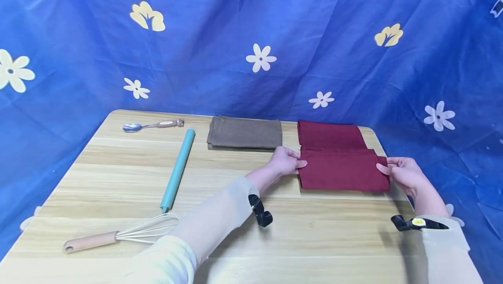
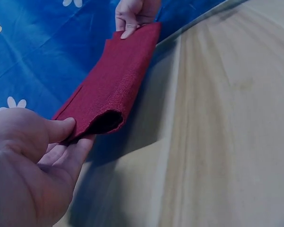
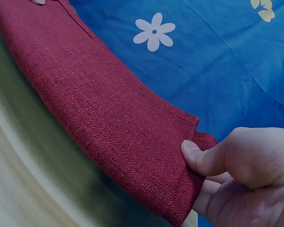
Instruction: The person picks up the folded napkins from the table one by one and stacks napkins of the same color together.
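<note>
Folded red cloth (image 2: pixel 116 78) (near end gaping), both hands (image 2: pixel 33 163) (image 2: pixel 136 12) pinching opposite ends, wooden table (image 2: pixel 227 118), blue flowered backdrop (image 2: pixel 49 52).

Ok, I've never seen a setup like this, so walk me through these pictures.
There is no robot: a person works with bare hands, wearing a small black camera at each wrist. The wide picture comes from a camera on the head, looking forward and down. The other two come from the wrists, each showing its own hand close up.

The left hand and right hand pinch opposite ends of a folded dark red cloth. Also on the wooden table lie a folded grey-brown cloth, a spoon, a teal rod and a whisk. A blue flowered sheet hangs behind.
</note>
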Motion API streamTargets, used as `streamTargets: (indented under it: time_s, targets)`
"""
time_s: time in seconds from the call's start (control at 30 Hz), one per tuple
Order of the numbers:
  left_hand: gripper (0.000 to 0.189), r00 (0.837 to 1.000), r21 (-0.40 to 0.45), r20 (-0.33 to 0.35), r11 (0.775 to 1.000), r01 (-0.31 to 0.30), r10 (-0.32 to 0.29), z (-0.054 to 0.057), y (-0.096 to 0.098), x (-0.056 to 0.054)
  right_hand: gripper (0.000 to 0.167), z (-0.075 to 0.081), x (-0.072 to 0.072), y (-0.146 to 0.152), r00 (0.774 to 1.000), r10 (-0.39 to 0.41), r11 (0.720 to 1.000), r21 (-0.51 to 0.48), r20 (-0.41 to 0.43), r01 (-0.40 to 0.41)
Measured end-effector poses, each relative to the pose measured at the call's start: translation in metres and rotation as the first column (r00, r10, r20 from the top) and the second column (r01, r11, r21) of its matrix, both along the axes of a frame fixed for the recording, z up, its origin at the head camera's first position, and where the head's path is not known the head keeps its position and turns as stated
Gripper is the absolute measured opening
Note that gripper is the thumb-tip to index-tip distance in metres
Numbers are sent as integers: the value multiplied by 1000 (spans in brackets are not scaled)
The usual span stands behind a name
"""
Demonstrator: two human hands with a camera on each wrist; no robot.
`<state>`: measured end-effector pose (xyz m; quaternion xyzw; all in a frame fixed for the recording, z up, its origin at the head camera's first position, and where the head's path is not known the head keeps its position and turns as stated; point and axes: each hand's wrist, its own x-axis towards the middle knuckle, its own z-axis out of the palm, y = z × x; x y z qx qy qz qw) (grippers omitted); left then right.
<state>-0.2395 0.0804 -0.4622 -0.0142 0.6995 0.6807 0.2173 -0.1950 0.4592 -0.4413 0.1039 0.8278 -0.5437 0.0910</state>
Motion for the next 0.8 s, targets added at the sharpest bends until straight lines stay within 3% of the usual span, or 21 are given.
streamTargets:
  time_s: [0.07,0.3,0.47,0.8]
  targets:
    - [28,1000,-14,-5,1000,-3,2,1,1,-5,43,3,-4,-1,1000,-1,1000,30,0,1]
    - [27,999,-82,-33,997,9,-12,7,4,-22,58,10,-20,-5,1000,14,998,59,-16,-13]
    - [25,998,-90,-54,996,11,-16,11,8,-35,49,14,-34,-3,1000,14,998,56,-20,-13]
    - [23,996,-137,-80,990,-45,34,14,13,-56,37,18,-60,1,1000,23,999,41,-5,-23]
